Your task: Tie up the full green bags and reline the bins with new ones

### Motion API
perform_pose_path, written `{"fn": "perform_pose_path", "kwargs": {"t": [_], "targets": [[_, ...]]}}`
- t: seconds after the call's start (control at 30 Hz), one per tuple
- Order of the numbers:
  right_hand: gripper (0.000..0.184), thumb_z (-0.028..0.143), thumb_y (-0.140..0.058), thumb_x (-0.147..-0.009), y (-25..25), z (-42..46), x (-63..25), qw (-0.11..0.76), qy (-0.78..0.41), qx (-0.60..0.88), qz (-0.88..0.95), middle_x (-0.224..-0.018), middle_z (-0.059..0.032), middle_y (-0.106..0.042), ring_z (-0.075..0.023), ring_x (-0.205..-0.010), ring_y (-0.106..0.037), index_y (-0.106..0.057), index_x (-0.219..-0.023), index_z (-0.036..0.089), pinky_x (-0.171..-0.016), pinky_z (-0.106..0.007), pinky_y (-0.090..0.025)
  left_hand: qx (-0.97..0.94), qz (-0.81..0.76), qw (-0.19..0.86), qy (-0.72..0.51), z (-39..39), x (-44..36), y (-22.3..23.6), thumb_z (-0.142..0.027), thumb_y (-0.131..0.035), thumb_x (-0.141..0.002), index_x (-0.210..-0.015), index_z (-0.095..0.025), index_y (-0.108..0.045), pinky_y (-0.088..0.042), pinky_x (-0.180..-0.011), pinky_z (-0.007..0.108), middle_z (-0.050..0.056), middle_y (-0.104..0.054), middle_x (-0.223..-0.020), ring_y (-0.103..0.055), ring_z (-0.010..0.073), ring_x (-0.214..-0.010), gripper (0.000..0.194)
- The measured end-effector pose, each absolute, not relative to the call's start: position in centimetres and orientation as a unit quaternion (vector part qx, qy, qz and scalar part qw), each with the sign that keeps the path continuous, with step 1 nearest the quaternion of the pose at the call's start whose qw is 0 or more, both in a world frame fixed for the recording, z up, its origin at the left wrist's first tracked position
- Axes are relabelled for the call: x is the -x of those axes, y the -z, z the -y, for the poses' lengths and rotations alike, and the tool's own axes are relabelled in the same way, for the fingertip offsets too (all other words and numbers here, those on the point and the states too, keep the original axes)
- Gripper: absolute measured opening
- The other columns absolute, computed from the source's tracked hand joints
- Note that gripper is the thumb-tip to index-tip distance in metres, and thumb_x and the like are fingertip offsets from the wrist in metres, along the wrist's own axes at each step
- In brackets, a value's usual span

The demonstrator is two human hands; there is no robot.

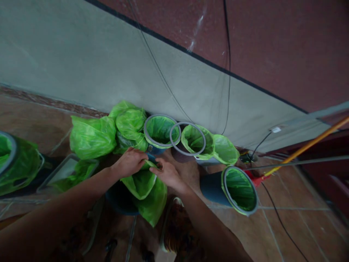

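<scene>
My left hand [129,162] and my right hand [168,174] meet over a dark blue bin [120,199] on the floor. Both pinch the edge of a green plastic bag [144,191] that hangs in and over the bin's rim. The fingers of both hands are curled closed on the bag's top fold. Right behind my hands stands another bin [160,131] lined with green plastic and topped by a grey ring.
A loose grey ring [187,138] leans on a lined bin [197,143]. A blue bin [231,189] lies on its side at the right. Stuffed green bags [92,136] pile at the left by the wall, near a further lined bin [11,160]. An orange broom handle [308,145] and cables cross the tiled floor.
</scene>
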State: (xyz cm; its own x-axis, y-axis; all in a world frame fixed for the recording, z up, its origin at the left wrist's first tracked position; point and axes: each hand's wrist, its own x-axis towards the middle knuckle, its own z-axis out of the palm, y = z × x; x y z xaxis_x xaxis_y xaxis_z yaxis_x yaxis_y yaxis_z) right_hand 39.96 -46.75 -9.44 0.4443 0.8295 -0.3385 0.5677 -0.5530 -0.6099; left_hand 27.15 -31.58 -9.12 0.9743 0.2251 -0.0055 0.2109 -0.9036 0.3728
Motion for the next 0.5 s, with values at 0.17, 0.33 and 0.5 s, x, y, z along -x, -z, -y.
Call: {"fn": "perform_pose_path", "kwargs": {"t": [0.17, 0.33, 0.5], "targets": [[0.022, 0.026, -0.052, -0.084, 9.9, 45.1, -38.7, 0.224, -0.286, 0.832, 0.418, -0.066, -0.0004, -0.064, -0.0115, -0.062, -0.055, -0.07, -0.075, 0.016, -0.06, -0.022, -0.037, -0.978, -0.151, 0.141, 0.012, 32.0, -26.8, 9.3, -0.021, -0.049, -0.083, -0.096, -0.02, -0.066, -0.044, -0.088, 0.037, 0.007, -0.069, -0.097, -0.063, 0.0223, -0.094, 0.022], [0.022, 0.02, -0.051, -0.084, 8.7, 45.4, -40.0, 0.196, -0.267, 0.857, 0.394, -0.071, -0.0017, -0.069, -0.0111, -0.064, -0.058, -0.072, -0.079, 0.016, -0.06, -0.02, -0.039, -0.947, -0.267, 0.11, 0.138, 30.6, -25.0, 9.9, -0.009, -0.047, -0.077, -0.1, -0.015, -0.064, -0.049, -0.078, 0.036, 0.013, -0.07, -0.095, -0.066, 0.0261, -0.091, 0.03], [0.019, 0.022, -0.057, -0.083, 8.3, 47.3, -41.6, 0.016, -0.263, 0.864, 0.43, -0.084, -0.0103, -0.074, -0.0172, -0.08, -0.066, -0.074, -0.081, 0.015, -0.068, -0.023, -0.043, -0.934, -0.305, 0.143, 0.117, 28.5, -23.7, 9.9, -0.013, -0.054, -0.075, -0.092, -0.014, -0.066, -0.049, -0.076, 0.036, 0.013, -0.07, -0.087, -0.065, 0.0276, -0.088, 0.021]]}}
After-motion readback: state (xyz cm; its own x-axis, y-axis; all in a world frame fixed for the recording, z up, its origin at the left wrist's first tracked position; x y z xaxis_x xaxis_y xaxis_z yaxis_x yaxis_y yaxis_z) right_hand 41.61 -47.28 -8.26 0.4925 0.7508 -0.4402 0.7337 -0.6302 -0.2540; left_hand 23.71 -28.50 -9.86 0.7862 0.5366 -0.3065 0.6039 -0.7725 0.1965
